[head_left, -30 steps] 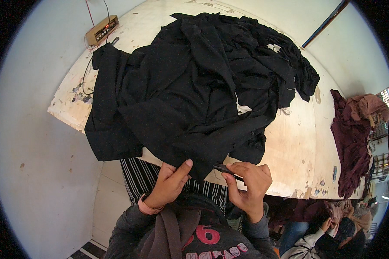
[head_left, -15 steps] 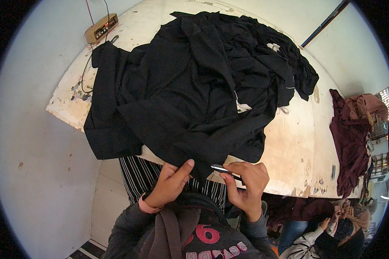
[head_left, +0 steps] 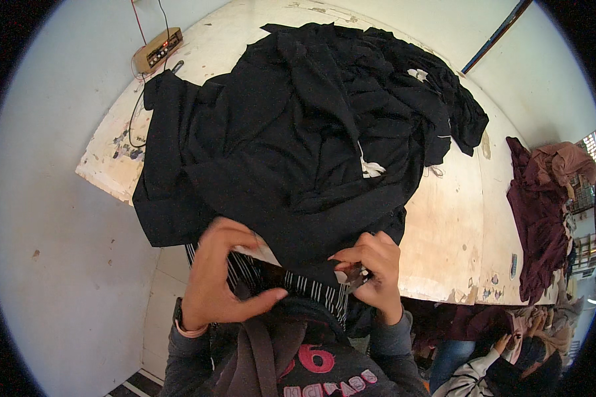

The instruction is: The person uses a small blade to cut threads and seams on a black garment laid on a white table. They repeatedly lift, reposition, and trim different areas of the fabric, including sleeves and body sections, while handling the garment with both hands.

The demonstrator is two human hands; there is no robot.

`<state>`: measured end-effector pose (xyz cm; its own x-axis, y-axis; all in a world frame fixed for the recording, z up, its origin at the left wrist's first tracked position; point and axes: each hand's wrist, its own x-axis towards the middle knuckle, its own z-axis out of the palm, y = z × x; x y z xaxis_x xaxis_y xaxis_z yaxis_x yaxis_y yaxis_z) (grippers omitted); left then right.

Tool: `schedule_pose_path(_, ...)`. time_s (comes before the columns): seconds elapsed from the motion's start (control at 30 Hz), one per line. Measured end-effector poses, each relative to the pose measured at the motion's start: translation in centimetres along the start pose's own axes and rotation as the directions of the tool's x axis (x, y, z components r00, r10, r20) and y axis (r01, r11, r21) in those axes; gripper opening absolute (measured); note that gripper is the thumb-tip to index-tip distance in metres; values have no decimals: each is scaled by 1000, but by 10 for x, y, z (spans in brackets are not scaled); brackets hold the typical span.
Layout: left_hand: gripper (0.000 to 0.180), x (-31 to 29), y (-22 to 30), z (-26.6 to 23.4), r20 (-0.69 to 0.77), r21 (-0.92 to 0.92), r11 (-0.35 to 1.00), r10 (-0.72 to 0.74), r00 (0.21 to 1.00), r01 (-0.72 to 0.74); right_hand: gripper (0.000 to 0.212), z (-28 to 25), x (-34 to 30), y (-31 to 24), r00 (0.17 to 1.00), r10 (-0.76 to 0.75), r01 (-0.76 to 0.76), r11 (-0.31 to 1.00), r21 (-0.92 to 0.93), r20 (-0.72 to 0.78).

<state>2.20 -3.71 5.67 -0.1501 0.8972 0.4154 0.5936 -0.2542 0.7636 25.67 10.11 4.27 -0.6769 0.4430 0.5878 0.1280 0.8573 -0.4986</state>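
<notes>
A big heap of black garments (head_left: 311,132) covers most of a worn white table (head_left: 457,225). My left hand (head_left: 222,271) grips the near hem of the black cloth at the table's front edge, with a white tag showing by its fingers. To the right, my right hand (head_left: 371,268) pinches the same hem together with a small dark tool (head_left: 354,274); I cannot tell what kind of tool it is. A striped black-and-white cloth (head_left: 278,281) hangs between my hands below the table edge.
A tan box with wires (head_left: 155,49) sits at the table's far left corner. Dark maroon garments (head_left: 543,212) are piled at the right end. Another person's hands and clothes (head_left: 496,357) show at lower right. A pale blue wall is on the left.
Both hands have closed in on the hem of the black cloth. The left hand curled from a flat reach into a grip, and the right hand drew the small tool closer to the edge.
</notes>
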Motion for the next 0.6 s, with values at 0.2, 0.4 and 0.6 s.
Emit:
schedule_pose_path(0.2, 40, 17, 10, 28, 231, -365, 925, -22, 973, 107, 27, 0, 28, -12, 969, -221, 211, 973, -96, -113)
schedule_pose_path(0.4, 25, 13, -6, 57, 329, -793, 374, -401, 855, 481, 31, 6, 12, -13, 913, -330, 235, 907, -349, -241)
schedule_pose_path(0.6, 23, 13, -3, 56, 256, -846, 294, -506, 823, 444, 33, -13, 11, -27, 989, -118, 120, 993, 21, -95)
